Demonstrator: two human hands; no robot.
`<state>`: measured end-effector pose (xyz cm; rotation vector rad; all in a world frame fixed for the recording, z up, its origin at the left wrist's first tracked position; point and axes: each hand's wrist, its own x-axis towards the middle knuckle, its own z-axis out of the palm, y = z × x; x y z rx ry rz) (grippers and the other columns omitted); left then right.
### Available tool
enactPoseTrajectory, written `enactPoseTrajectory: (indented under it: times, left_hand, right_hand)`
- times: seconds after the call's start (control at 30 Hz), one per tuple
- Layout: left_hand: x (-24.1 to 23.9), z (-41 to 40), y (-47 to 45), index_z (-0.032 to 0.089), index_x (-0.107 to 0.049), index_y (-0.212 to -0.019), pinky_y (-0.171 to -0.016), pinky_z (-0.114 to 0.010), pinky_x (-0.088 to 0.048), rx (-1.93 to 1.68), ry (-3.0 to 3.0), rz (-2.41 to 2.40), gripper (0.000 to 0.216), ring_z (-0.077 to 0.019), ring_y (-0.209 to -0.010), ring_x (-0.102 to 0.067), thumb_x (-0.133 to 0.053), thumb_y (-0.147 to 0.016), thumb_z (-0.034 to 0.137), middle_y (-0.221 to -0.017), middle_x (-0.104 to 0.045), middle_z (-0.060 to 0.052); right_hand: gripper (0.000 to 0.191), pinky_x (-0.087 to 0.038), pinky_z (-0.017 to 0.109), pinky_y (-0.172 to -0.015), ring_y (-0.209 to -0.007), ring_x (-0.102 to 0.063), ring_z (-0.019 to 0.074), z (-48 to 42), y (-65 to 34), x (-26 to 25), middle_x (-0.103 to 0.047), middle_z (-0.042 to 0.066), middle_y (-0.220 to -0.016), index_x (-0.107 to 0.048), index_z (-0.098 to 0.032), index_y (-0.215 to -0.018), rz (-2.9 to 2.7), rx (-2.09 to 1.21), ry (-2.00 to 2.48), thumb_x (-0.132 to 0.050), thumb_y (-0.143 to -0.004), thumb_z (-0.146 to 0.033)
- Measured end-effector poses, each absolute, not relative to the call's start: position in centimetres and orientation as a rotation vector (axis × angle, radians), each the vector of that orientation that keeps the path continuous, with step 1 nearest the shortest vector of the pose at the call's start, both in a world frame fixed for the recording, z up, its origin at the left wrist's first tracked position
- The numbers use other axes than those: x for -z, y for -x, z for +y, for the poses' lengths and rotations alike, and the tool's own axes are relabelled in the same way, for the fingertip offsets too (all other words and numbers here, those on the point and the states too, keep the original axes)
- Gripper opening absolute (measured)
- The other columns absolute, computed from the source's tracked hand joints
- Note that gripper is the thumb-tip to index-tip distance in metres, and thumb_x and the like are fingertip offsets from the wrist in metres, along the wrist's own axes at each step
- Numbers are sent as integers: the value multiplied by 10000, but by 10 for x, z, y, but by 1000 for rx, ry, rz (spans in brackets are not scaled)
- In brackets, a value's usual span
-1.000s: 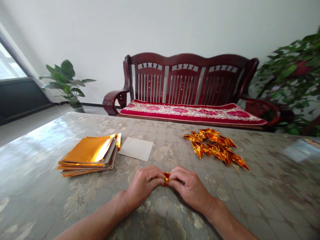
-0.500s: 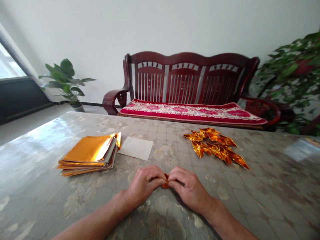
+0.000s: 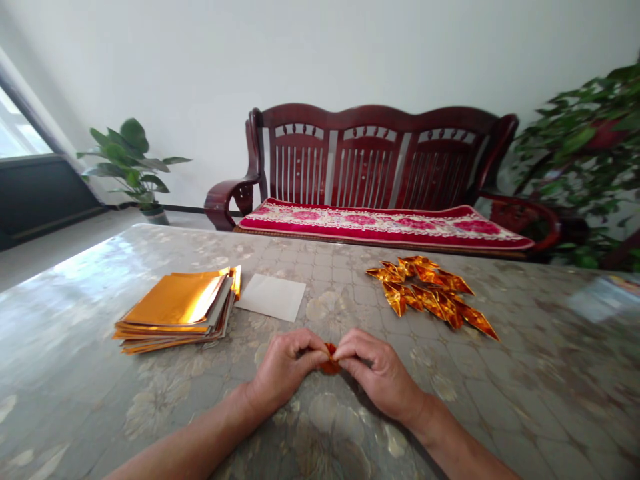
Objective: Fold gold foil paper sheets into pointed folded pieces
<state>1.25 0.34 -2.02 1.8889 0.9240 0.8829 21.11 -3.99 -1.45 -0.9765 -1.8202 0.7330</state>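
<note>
Head view, seen from my remote seat: at left, a stack of gold foil sheets (image 3: 173, 297) sits uneven-edged on the patterned tabletop (image 3: 525, 387), parked there, I judge, for the left arm's easy reach. Just beside it a pale sheet (image 3: 273, 297) lies flat, apparently out of the hands' way; whether its edge touches the stack I cannot tell. At right, pointed foil pieces (image 3: 445, 303) lie in a loose cluster well apart from the flat sheets, probably so that the two do not mix. Between them and nearer the camera, the left hand (image 3: 283, 360) pinches one end of a small foil piece (image 3: 331, 368) between thumb and forefinger; the right hand (image 3: 377, 370) pinches the opposite end likewise, fingertips almost meeting, a two-sided grip that I read as steadying it
</note>
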Motion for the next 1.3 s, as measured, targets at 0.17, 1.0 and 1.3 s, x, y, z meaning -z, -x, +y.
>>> enactPoseTrajectory:
  times: [0.17, 1.0, 1.3]
  left_hand:
    - [22, 2, -13, 195, -737, -729, -673, -215, -464, -822, -1860, 938, 124, -138, -696, -656, -657, -823, 192, -710, -709, 10]
    - [15, -1, -12, 214, -728, -734, -698, -211, -483, -900, -2070, 836, 130, -131, -715, -670, -675, -850, 192, -738, -722, 12]
    - [16, -9, -17, 194, -693, -697, -654, -194, -471, -984, -2129, 895, 145, -118, -674, -661, -646, -822, 137, -710, -713, 10]
  right_hand:
    - [144, -466, 228, -740, -784, -602, 122, -40, -212, 13, -616, 4, -810, -705, -212, -834, -1847, -805, 962, -607, -934, -175]
    - [173, -446, 241, -716, -777, -585, 133, -50, -205, 7, -595, 7, -805, -625, -208, -800, -1952, -603, 1115, -549, -925, -115]
    - [179, -436, 261, -670, -733, -565, 149, -54, -199, 7, -569, 23, -780, -571, -206, -779, -1917, -474, 1190, -501, -912, -111]
